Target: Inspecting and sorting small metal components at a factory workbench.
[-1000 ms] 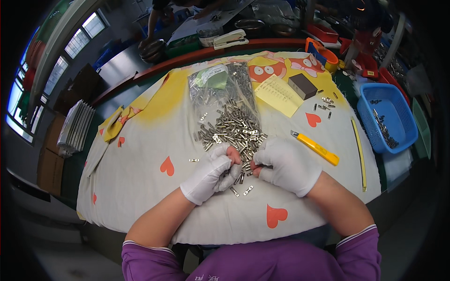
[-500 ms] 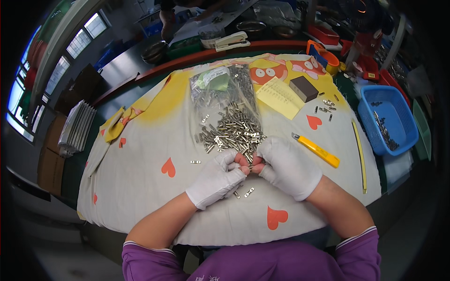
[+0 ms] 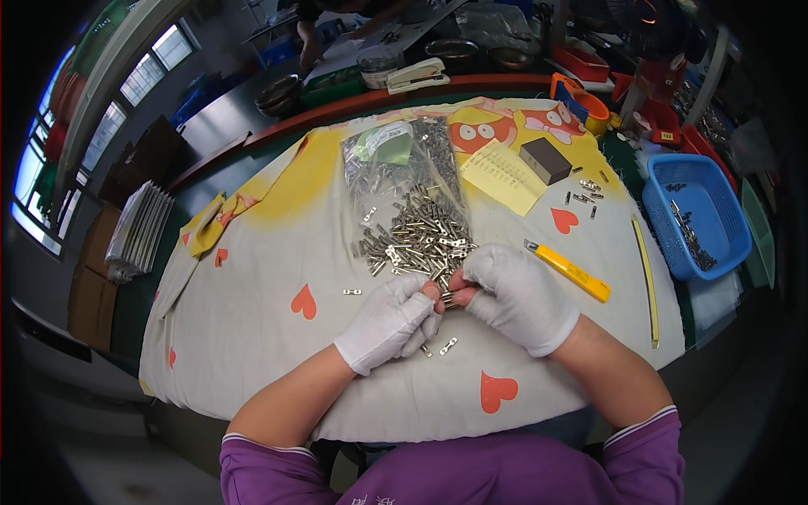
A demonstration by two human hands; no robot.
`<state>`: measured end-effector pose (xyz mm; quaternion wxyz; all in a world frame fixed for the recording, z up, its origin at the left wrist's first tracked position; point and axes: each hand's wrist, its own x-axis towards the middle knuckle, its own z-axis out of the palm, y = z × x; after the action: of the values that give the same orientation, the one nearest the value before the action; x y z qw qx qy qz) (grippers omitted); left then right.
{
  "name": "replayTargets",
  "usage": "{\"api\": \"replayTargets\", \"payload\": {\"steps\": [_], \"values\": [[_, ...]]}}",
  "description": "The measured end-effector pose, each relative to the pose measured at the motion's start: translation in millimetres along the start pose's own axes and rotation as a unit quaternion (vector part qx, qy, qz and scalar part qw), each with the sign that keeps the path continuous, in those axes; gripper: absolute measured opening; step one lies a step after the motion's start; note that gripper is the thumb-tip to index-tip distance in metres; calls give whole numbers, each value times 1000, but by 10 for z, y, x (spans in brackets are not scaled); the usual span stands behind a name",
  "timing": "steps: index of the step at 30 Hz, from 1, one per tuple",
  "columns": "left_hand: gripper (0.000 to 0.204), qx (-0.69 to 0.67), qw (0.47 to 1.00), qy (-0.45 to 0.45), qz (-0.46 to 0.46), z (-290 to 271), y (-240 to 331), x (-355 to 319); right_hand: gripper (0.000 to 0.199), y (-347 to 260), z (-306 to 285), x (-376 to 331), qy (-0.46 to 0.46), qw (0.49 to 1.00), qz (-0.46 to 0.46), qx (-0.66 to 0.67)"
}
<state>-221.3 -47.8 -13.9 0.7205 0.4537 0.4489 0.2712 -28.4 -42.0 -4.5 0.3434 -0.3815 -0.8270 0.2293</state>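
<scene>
White gloves with bare fingertips cover both of my hands, which meet at the near edge of a pile of small metal clips (image 3: 417,231). My left hand (image 3: 389,318) is closed, thumb and fingers pinched on a small metal clip (image 3: 447,299). From the other side my right hand (image 3: 513,295) pinches at the same small piece, partly hidden by the fingertips. The pile spills from a clear plastic bag (image 3: 358,181) full of more such clips. Two loose clips, one of them a flat metal clip (image 3: 448,346), lie just below my hands; another loose clip (image 3: 352,292) rests to the left.
Right of my hands lies a yellow utility knife (image 3: 568,271). Beyond it are a yellow paper slip (image 3: 497,172), a dark block (image 3: 545,161) and several scattered clips. A blue basket (image 3: 736,223) holds metal parts at the right. Across the bench a co-worker's arm (image 3: 310,46) shows.
My fingertips have drawn slightly apart, baring the metal clip between them. My left fingers have curled in more. Across the bench, the co-worker's arm has shifted.
</scene>
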Motion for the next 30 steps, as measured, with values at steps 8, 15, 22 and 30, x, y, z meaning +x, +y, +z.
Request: {"api": "replayTargets", "payload": {"steps": [8,15,22,30], "values": [[30,17,999,-23,26,-2,-1,-1,10,-2,20,-6,-8,1000,20,1],[28,1,999,-36,1,-55,-17,17,13,59,88,-22,28,999,-2,29],[21,28,998,-50,-2,-18,42,10,12,43,64,0,16,997,-68,23],[10,-85,994,-37,66,-92,-11,51,8,31,51,-33,-71,990,-2,-122]]}}
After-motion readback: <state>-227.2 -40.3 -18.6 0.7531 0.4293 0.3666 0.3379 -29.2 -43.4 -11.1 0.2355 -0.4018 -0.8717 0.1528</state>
